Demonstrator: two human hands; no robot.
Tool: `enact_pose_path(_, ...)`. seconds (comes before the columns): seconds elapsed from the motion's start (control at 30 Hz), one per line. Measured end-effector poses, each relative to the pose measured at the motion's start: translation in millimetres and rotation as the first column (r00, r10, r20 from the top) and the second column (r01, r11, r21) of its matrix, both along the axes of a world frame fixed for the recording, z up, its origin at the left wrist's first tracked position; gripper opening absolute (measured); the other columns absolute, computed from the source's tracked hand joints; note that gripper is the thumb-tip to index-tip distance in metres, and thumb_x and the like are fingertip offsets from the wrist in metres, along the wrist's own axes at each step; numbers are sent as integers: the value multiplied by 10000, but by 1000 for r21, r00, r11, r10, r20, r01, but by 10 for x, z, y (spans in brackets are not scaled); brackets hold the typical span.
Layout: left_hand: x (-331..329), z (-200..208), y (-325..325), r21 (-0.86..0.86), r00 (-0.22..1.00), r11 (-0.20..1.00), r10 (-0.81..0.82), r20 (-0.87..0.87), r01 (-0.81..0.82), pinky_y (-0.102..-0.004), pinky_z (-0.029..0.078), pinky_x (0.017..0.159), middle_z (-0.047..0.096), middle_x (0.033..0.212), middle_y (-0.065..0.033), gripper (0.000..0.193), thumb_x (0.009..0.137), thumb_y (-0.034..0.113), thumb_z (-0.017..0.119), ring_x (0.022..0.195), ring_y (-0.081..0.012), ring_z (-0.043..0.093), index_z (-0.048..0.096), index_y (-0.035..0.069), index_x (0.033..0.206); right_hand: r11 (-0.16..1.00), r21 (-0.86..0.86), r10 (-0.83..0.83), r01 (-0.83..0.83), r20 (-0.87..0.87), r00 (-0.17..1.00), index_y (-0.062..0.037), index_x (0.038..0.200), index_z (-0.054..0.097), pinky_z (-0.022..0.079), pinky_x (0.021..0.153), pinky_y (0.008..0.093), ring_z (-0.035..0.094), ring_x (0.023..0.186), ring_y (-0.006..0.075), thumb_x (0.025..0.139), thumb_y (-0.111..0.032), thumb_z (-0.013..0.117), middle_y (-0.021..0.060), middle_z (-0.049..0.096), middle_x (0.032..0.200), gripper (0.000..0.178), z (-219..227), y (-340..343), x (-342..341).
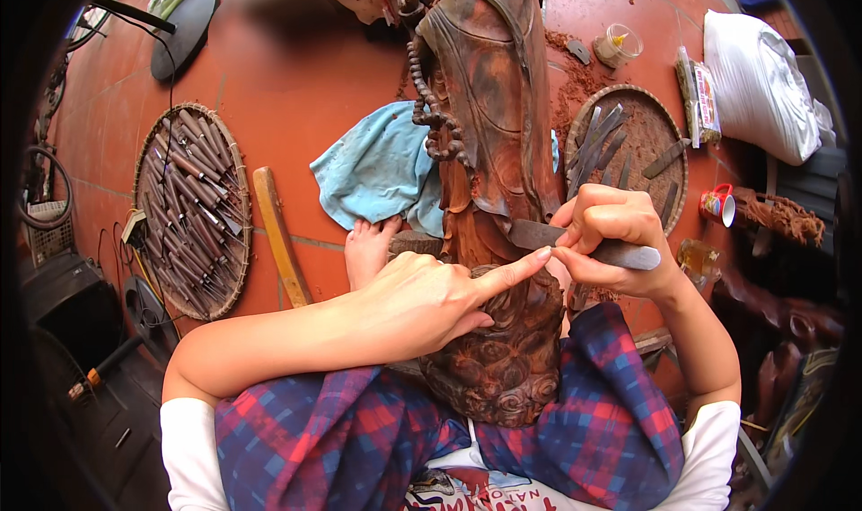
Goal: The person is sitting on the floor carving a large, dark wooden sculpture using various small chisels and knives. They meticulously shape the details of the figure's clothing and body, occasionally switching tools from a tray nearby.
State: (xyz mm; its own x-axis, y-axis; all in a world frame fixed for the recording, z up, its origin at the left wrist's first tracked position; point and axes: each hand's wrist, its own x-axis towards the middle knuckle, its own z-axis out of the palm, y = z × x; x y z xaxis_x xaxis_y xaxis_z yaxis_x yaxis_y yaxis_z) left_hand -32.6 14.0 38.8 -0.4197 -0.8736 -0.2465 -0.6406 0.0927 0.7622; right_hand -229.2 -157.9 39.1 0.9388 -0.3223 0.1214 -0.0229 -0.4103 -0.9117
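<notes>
Lettering [523,495] on white shirt [456,460] and packet [704,98]

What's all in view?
Statue: one, brown, centre
Flat tool: one, grey, in right grip
Baskets: two, tan, either side
Handled tools: many, brown, left basket
Flat pieces: several, grey, right basket
Wooden stick: one, yellowish, left
Cloth: one, blue, beside statue
Stand: one, black, upper left
Jar: one, clear, upper right
Sack: one, white, upper right
Mug: one, red, right
Glass: one, amber, right
Floor: one, red, underneath
Foot: one, bare, beside statue
Left grip: one, bare, centre
Right grip: one, bare, on tool
</notes>
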Motion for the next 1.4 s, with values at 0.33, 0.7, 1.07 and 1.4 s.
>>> enact_pose_path(0.33,21,76,-28,113,997,992,-63,53,57,-673,388,859,660,728,-59,780,936,292,647,630,-274,654,212,234,1580,991,-126,36,-48,-100,994,-30,650,579,527,655,354,599,629,193,736,15,749,51,598,655,196,165,49,31)
enact_pose_path(0.7,75,128,-34,126,998,991,-57,31,53,-505,385,843,649,752,-89,792,891,216,687,681,-279,645,272,179,1565,977,-213,-18,1,-76,997,-43,684,584,558,669,359,648,675,242,761,-4,746,70,602,699,184,141,161,5)
enact_pose_path(1.07,12,119,-78,99,997,994,-61,49,56,-536,445,905,585,709,-97,822,843,111,702,661,-324,625,302,189,1556,991,43,-128,125,89,988,-24,679,443,415,533,399,534,612,308,732,-47,706,101,445,668,270,-71,197,-56)
enact_pose_path(1.4,9,103,-89,108,999,994,-26,36,22,-643,356,1009,634,770,-91,871,839,94,701,704,-328,658,237,173,1572,994,73,-91,83,113,989,-10,676,464,420,522,378,534,579,273,724,-24,698,85,469,653,240,-63,104,-18)
